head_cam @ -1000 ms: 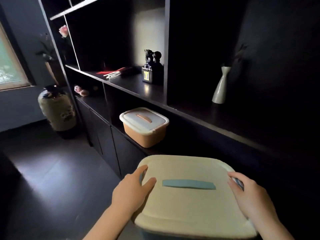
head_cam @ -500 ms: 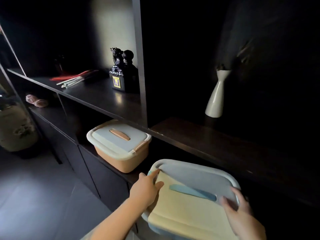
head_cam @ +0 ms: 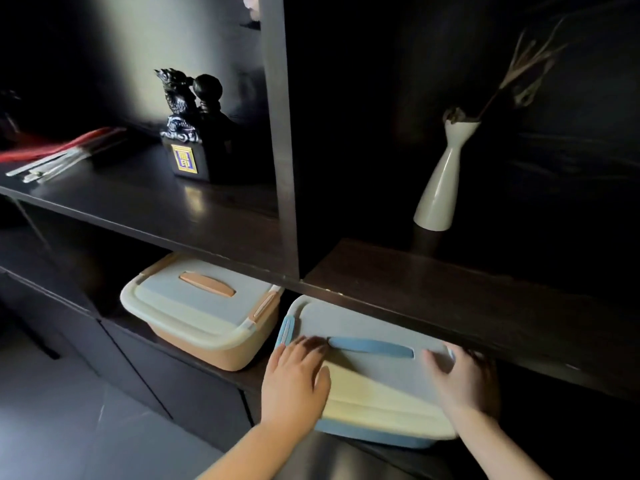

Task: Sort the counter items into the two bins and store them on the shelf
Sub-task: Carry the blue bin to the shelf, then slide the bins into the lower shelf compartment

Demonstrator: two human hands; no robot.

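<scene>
Left hand (head_cam: 294, 379) and right hand (head_cam: 462, 382) flat, fingers straight, pressing on the lid of the blue bin (head_cam: 367, 386), partly slid onto the lower shelf (head_cam: 207, 365) just beside the orange bin (head_cam: 204, 317), already stored. Judged near completion: only the final push remaining. Counted: two bins, two hands, one white vase (head_cam: 440, 181), one dark figurine (head_cam: 188, 129).

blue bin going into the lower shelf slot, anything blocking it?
Nothing visible blocks it. The blue lidded plastic bin is partly under the upper shelf board, beside the orange lidded bin, apart from it. The slot's depth is too dark to judge.
</scene>
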